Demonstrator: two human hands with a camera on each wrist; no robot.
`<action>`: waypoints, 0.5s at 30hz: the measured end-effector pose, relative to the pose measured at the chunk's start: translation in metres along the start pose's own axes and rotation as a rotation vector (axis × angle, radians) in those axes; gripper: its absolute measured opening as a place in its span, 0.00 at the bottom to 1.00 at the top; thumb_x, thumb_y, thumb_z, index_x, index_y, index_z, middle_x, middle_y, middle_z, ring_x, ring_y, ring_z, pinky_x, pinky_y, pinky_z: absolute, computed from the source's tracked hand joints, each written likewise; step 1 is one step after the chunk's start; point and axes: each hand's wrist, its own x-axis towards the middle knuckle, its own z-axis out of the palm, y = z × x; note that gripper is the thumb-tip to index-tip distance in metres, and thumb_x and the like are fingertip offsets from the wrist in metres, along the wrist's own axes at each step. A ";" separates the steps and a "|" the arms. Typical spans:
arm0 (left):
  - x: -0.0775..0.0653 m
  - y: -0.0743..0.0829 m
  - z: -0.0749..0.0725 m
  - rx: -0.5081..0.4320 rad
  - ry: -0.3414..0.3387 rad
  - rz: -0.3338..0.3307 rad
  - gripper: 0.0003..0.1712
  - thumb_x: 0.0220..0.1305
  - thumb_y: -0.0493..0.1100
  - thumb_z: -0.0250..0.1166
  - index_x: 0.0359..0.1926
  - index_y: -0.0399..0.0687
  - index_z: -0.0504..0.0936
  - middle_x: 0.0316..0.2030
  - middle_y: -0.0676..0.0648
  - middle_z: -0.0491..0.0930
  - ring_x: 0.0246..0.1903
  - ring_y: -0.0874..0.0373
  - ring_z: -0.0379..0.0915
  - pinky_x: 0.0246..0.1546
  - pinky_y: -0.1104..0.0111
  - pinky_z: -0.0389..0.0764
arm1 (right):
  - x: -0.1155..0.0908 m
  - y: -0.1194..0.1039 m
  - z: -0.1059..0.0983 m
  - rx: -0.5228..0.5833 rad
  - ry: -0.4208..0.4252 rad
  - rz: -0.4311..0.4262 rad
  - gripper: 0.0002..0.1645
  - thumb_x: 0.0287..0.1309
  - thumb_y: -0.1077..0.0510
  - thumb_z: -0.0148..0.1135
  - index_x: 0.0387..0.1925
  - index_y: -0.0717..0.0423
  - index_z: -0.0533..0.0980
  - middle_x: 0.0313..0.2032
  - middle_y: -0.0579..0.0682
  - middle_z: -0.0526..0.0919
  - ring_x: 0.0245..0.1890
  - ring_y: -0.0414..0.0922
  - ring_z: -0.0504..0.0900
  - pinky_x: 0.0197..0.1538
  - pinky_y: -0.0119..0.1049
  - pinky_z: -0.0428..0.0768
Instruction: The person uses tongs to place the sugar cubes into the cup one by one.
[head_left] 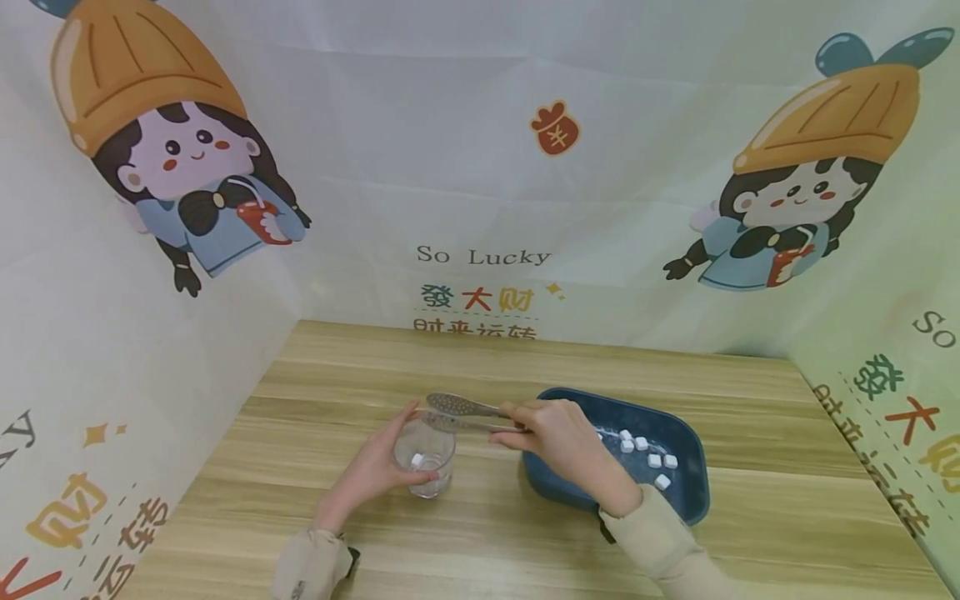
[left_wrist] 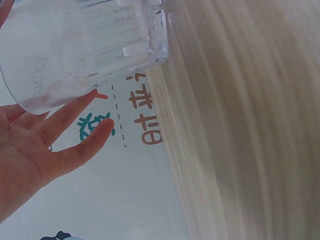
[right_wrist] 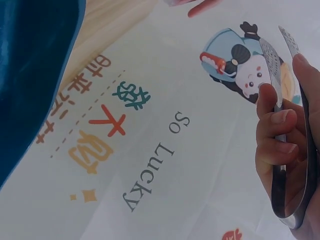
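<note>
My left hand (head_left: 373, 468) holds a clear glass (head_left: 442, 446), thumb on the near side and fingers on the far side. White cubes (left_wrist: 136, 49) lie low inside the glass in the left wrist view. With my right hand (head_left: 564, 442) I grip metal tongs (right_wrist: 279, 185) with perforated tips. Those tips hang over the glass's rim in the head view, spread apart with nothing between them. Beneath my right forearm is a dark blue tray (head_left: 696, 433), holding several white cubes (head_left: 641, 443); part of the tray is hidden by that arm.
Both the glass and the tray are over a wood-grain table (head_left: 480, 533), the tray to the right. A printed cloth backdrop (head_left: 390, 167) with cartoon figures and lettering encloses the table at the back and both sides.
</note>
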 end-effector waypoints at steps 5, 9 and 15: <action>0.001 0.000 0.000 0.005 0.001 0.006 0.63 0.32 0.56 0.75 0.66 0.40 0.51 0.60 0.40 0.66 0.58 0.41 0.63 0.59 0.47 0.63 | -0.004 0.000 -0.002 0.068 0.065 0.033 0.15 0.44 0.49 0.65 0.32 0.53 0.82 0.18 0.41 0.80 0.15 0.32 0.72 0.18 0.17 0.66; 0.001 0.000 0.001 0.003 0.013 0.021 0.62 0.32 0.55 0.75 0.66 0.39 0.52 0.59 0.40 0.67 0.58 0.42 0.63 0.59 0.47 0.63 | -0.006 0.001 -0.003 0.112 0.106 0.056 0.14 0.43 0.51 0.66 0.33 0.54 0.82 0.18 0.41 0.80 0.16 0.31 0.73 0.18 0.17 0.66; 0.000 -0.001 0.001 -0.004 0.016 0.035 0.62 0.32 0.53 0.75 0.66 0.38 0.52 0.59 0.40 0.67 0.58 0.41 0.63 0.59 0.46 0.63 | -0.009 0.004 -0.004 0.125 0.115 0.103 0.14 0.43 0.51 0.67 0.33 0.54 0.82 0.19 0.41 0.81 0.16 0.31 0.73 0.20 0.17 0.67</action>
